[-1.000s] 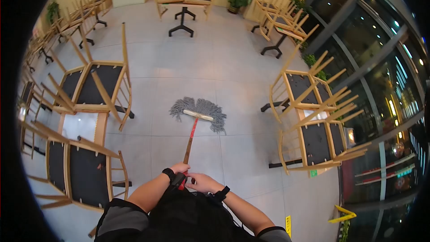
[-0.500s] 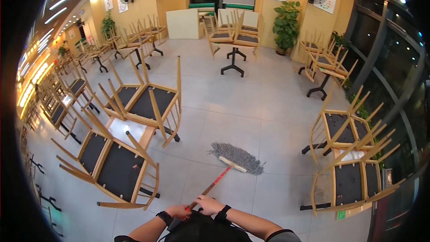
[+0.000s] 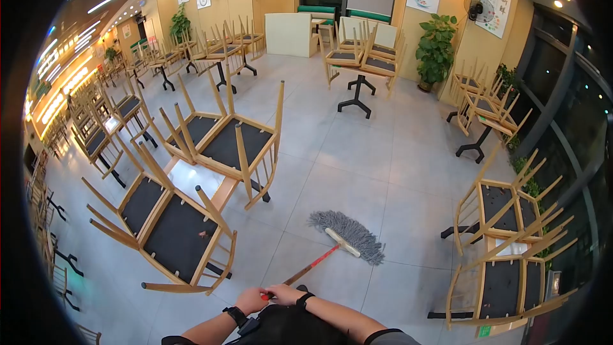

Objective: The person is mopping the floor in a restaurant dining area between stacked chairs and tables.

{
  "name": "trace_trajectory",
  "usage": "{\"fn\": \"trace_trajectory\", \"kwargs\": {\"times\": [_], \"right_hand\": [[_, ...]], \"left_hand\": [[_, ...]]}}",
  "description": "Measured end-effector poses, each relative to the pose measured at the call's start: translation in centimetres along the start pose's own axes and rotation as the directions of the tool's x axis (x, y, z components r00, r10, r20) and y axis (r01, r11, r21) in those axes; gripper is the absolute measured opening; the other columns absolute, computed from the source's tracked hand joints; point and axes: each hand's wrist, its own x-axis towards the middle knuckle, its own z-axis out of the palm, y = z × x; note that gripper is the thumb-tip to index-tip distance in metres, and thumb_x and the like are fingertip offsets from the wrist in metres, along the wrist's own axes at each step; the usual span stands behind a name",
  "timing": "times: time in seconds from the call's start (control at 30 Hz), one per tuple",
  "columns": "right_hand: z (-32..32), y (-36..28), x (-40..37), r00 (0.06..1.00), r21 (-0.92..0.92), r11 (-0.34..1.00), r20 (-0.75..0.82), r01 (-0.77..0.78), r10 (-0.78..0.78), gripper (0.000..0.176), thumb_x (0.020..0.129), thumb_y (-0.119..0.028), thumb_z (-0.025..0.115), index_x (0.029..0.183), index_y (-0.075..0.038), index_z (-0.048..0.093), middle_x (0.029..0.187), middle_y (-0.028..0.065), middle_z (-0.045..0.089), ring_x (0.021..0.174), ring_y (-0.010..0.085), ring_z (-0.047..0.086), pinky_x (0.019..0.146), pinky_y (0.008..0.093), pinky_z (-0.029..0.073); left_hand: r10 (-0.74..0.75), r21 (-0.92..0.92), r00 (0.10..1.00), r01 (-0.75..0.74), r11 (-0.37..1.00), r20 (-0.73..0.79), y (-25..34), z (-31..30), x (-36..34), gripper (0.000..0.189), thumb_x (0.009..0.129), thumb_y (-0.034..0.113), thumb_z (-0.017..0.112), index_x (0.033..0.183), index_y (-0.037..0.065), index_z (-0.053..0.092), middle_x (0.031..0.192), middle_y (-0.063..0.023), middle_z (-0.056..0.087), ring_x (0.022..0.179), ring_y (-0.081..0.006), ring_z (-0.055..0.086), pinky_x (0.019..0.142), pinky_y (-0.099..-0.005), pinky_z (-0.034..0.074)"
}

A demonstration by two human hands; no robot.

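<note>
- On the floor (image 3: 345, 172), ahead and rightward of my left hand (image 3: 252, 299) and right hand (image 3: 285, 294), lies one mop head (image 3: 357, 236).
- Both hands grip its one handle (image 3: 313, 264), my side of the mop head.
- Left of the mop head: one table (image 3: 195, 179), four upturned chairs (image 3: 180, 236).
- Right of it: another table (image 3: 509, 247), four more chairs (image 3: 500, 287).

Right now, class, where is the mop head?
In the head view, the mop head lies on the floor, low and right of centre, at the far end of the handle.
</note>
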Motion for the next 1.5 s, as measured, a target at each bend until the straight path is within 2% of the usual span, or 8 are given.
{"fn": "trace_trajectory", "kwargs": {"times": [0.23,0.6,0.7,0.93,1.1,1.27,1.43,1.5], "right_hand": [[-2.7,2.1,0.3,0.986,-0.113,0.985,0.091,-0.131,0.141,0.043,0.079,-0.014,0.068,0.121,-0.009,0.056,0.113,0.0149,0.06,0.108,0.0329,0.056,0.092,0.0396,0.046],[-11.9,3.3,-2.6,0.894,-0.051,0.916,-0.245,-0.399,0.376,0.069,0.074,-0.029,0.075,0.13,-0.004,0.044,0.114,0.0211,0.058,0.11,0.0359,0.055,0.095,0.0401,0.045],[-14.5,1.4,-3.6,0.855,0.065,0.897,-0.279,-0.437,0.437,0.076,0.074,-0.029,0.075,0.137,-0.005,0.038,0.118,0.0214,0.056,0.113,0.0358,0.053,0.096,0.04,0.045],[-15.1,3.3,-7.5,0.575,0.164,0.766,-0.568,-0.622,0.589,0.074,0.073,-0.026,0.076,0.134,-0.005,0.041,0.125,0.0221,0.052,0.116,0.0372,0.051,0.097,0.0405,0.044],[-19.2,1.6,-10.4,0.465,0.225,0.695,-0.6,-0.683,0.651,0.068,0.07,-0.023,0.078,0.128,-0.006,0.047,0.119,0.0184,0.055,0.109,0.0361,0.056,0.09,0.0408,0.049],[-23.1,2.3,-11.2,0.242,0.368,0.582,-0.655,-0.725,0.716,0.045,0.07,-0.02,0.078,0.102,-0.007,0.049,0.103,0.0154,0.061,0.095,0.0343,0.061,0.076,0.0407,0.051],[-28.4,7.0,-12.0,0.37,0.305,0.733,-0.708,-0.608,0.602,0.04,0.07,-0.019,0.078,0.09,-0.008,0.046,0.083,0.0104,0.064,0.08,0.0303,0.064,0.067,0.0391,0.05],[-31.0,8.3,-12.2,0.38,0.268,0.732,-0.715,-0.626,0.587,0.038,0.069,-0.018,0.078,0.089,-0.009,0.048,0.082,0.0087,0.064,0.079,0.0293,0.064,0.066,0.0383,0.05]], "left_hand": [[-0.06,-0.12,0.995,0.069,0.99,0.082,1.3,-1.1,3.0,0.035,0.076,0.025,0.064,0.107,0.01,0.071,0.073,-0.0146,0.069,0.062,-0.0248,0.069,0.062,-0.035,0.054],[0.032,-0.416,0.993,0.018,0.909,0.113,5.0,1.9,18.2,0.032,0.079,0.016,0.062,0.103,-0.001,0.069,0.069,-0.0123,0.068,0.057,-0.0209,0.066,0.052,-0.0342,0.052],[0.104,-0.461,0.963,0.023,0.887,0.248,7.4,3.4,22.2,0.029,0.08,0.017,0.06,0.1,-0.002,0.069,0.07,-0.0134,0.068,0.056,-0.0209,0.066,0.051,-0.0344,0.051],[0.171,-0.61,0.946,0.034,0.792,0.275,13.8,8.6,27.0,0.022,0.081,0.009,0.056,0.096,-0.002,0.067,0.065,-0.0128,0.064,0.052,-0.0217,0.062,0.045,-0.0362,0.047],[0.153,-0.646,0.938,0.091,0.758,0.312,17.6,11.1,27.9,0.019,0.082,0.009,0.056,0.095,-0.002,0.067,0.067,-0.0114,0.064,0.05,-0.0201,0.061,0.043,-0.0346,0.045],[0.157,-0.656,0.936,0.096,0.749,0.316,22.5,10.7,30.7,0.016,0.081,0.005,0.058,0.093,-0.002,0.066,0.069,-0.0107,0.064,0.05,-0.0176,0.059,0.041,-0.0317,0.043],[0.17,-0.742,0.901,0.209,0.637,0.399,27.0,9.0,36.3,0.011,0.079,0.005,0.062,0.089,-0.001,0.065,0.068,-0.0057,0.061,0.051,-0.0147,0.054,0.045,-0.0297,0.042],[0.228,-0.697,0.893,0.123,0.706,0.389,28.9,7.2,38.0,0.013,0.084,0.014,0.062,0.084,0.001,0.063,0.066,-0.0028,0.059,0.052,-0.0128,0.053,0.046,-0.0289,0.041]]}}
